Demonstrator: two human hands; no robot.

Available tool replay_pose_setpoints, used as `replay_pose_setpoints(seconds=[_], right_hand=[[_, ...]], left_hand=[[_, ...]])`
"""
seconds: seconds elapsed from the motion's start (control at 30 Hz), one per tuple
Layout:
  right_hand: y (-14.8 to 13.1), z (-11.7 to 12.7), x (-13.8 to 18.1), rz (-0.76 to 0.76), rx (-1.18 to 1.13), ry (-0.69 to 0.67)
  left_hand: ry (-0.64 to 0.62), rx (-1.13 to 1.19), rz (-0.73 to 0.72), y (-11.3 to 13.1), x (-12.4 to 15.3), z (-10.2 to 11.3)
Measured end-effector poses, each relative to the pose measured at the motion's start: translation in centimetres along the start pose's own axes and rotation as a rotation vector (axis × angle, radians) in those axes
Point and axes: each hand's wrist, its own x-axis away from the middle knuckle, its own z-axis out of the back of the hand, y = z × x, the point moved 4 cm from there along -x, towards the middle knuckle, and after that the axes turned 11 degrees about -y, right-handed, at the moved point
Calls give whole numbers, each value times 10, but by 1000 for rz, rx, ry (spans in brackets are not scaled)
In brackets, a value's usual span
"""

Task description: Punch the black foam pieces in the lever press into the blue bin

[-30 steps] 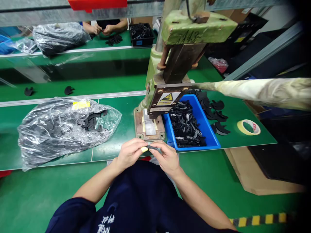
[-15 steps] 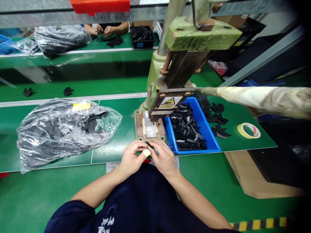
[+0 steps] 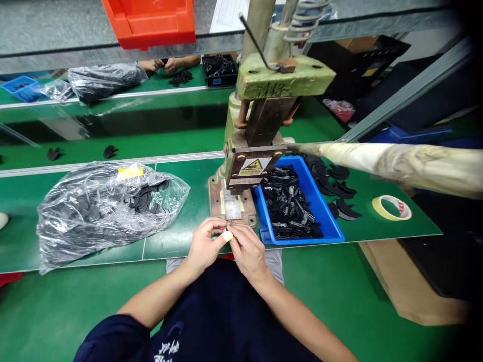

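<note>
My left hand (image 3: 206, 245) and my right hand (image 3: 247, 251) meet at the table's near edge, fingers pinched together round a small dark part (image 3: 226, 229) that is mostly hidden. A yellow cot covers my left thumb tip. Just beyond the hands sits the brown base plate (image 3: 215, 201) of a green hand press (image 3: 281, 80). Its cloth-wrapped lever (image 3: 396, 161) runs out to the right. A blue tray (image 3: 320, 201) full of small black parts stands right of the press.
A clear plastic bag (image 3: 101, 208) of black curved pieces lies at the left. Loose black curved pieces (image 3: 337, 186) and a roll of tape (image 3: 391, 207) lie right of the tray. Another person's hands (image 3: 166, 64) work at the far bench. An orange bin (image 3: 151, 20) hangs overhead.
Both hands have moved slightly forward toward the press base and closed tighter round the small part, which shows less now. The view has tilted up a little.
</note>
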Motion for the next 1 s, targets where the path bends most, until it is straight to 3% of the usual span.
replay_pose_setpoints(seconds=[0.27, 0.5, 0.63, 0.83, 1.0], right_hand=[[15, 3, -4, -124, -144, -21], [24, 6, -8, -342, -405, -80], [32, 9, -12, -411, -508, -117], [35, 47, -11, -480, -496, -23], [31, 79, -7, -477, -485, 6]], left_hand=[[-16, -34, 95, 3, 5, 0], [-81, -131, -83, 19, -7, 6], [-114, -268, -160, 14, -25, 13], [-1, -551, -204, -16, -80, 38], [-143, -720, -337, -35, -98, 38]])
